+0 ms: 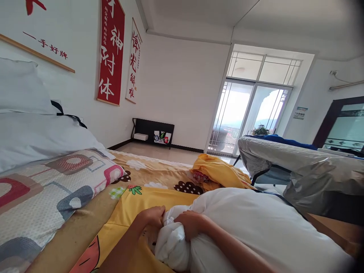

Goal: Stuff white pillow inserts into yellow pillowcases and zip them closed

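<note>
A big white pillow (256, 227) lies across the yellow patterned bed sheet (142, 197) in front of me. My left hand (153, 217) is closed on a bunched corner of the pillow's white cloth. My right hand (191, 223) grips the same bunched end (170, 242) from the other side, fingers curled into the fabric. Both forearms reach in from the bottom edge.
A patterned pillow (51, 189) and white pillows (34, 136) lie at left by the wall. A yellow crumpled cloth (218, 172) sits further down the bed. A silver-covered ironing board (301, 163) stands at right; glass balcony doors (250, 117) lie beyond.
</note>
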{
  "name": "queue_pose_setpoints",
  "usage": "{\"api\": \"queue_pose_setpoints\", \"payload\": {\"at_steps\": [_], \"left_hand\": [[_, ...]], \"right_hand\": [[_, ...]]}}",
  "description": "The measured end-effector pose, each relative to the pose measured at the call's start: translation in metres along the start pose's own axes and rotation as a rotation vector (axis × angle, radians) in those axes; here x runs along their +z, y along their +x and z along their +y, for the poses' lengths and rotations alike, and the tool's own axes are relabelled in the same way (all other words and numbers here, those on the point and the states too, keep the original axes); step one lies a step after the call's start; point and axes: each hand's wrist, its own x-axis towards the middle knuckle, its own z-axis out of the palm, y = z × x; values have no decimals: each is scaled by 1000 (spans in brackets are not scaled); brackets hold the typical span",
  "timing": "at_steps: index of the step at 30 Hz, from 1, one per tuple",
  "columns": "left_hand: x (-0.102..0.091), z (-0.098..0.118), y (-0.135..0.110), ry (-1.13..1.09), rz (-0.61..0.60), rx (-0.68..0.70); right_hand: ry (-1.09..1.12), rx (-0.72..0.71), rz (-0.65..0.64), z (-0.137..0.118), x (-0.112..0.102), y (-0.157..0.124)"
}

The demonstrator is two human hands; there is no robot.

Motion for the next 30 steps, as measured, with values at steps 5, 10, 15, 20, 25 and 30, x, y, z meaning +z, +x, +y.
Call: {"api": "queue_pose_setpoints", "payload": {"at_steps": [5,10,15,20,25,30], "left_hand": [[23,-6,-1,-1,108,33],[22,-15,4,-52,214,15],[15,-19,6,-152,410,-20],[7,1,3,-254,536,-23],[2,18,0,-316,519,-14],[1,18,0,-262,472,-63]], "right_hand": [[-18,-19,-41,-14,0,0],[-73,-180,-93,-36,-13,-3],[66,-252,-178,-28,-18,10],[168,-249,-223,-9,-29,28],[136,-155,-186,0,-34,45],[105,-96,-136,13,-33,57]]}}
